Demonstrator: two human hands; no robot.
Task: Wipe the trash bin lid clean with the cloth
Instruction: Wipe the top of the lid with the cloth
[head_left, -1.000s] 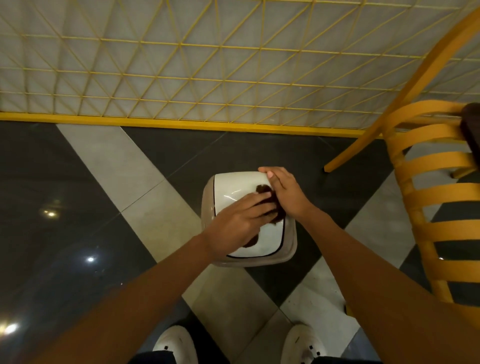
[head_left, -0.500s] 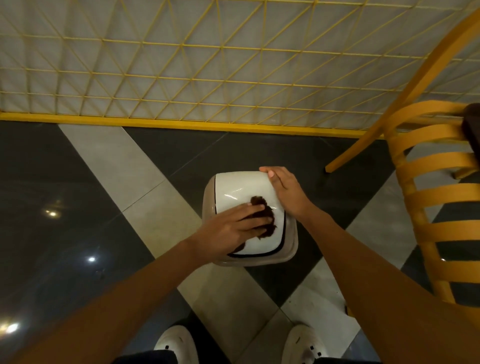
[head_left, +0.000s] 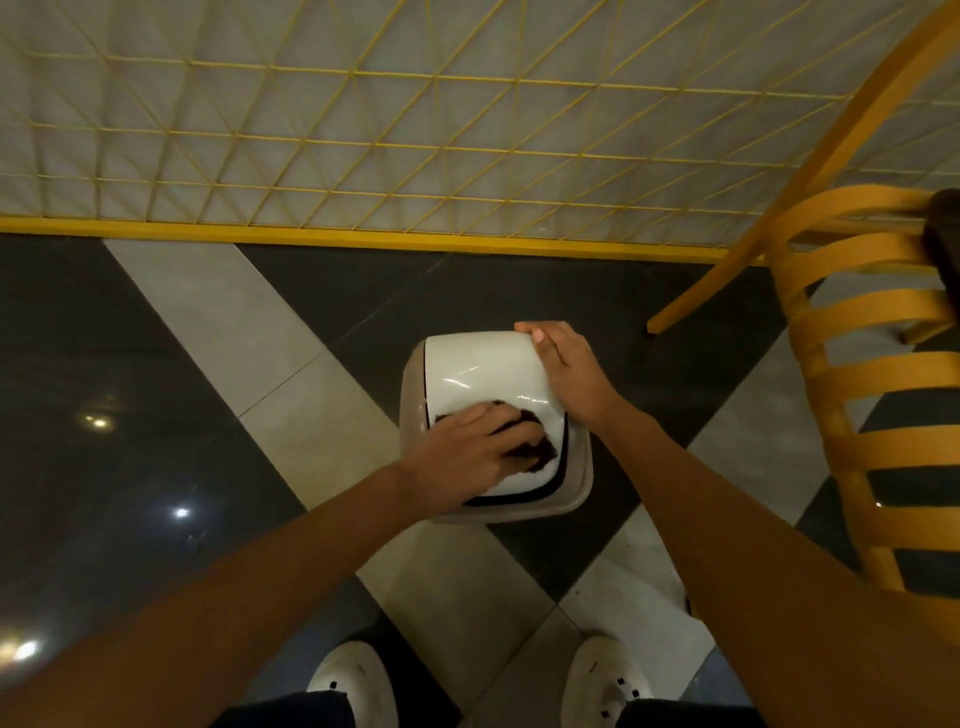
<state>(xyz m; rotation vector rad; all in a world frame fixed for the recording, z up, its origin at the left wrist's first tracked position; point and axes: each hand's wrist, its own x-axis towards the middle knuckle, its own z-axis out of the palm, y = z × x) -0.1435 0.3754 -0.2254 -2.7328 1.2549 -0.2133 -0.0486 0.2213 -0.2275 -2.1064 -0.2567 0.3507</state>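
Closest in, two white shoes, one on the left (head_left: 358, 680) and one on the right (head_left: 605, 680), stand on a floor (head_left: 156, 364) of dark glossy tiles crossed by pale diagonal bands. Both bare forearms reach forward from there to a small bin (head_left: 579, 486) standing on the floor just ahead of the feet.

The bin's white lid (head_left: 483, 369) is domed and shiny, and sits on top of the beige body. The left hand (head_left: 467, 452) lies flat on the near half of the lid, its grip slack: the fingers are nearly straight and press a dark brown cloth (head_left: 537, 449) against the surface. The cloth shows past the fingertips and touches the lid near its right edge.

The right hand (head_left: 569, 371) is on the lid's far right side. Its grip is closed over that edge, thumb on top and fingers curled over the far corner.

To the right, near the bin, stands a yellow slatted chair (head_left: 883, 374). Beyond everything, a yellow wire grid (head_left: 363, 130) rises over a pale wall above a yellow base strip (head_left: 311, 234).
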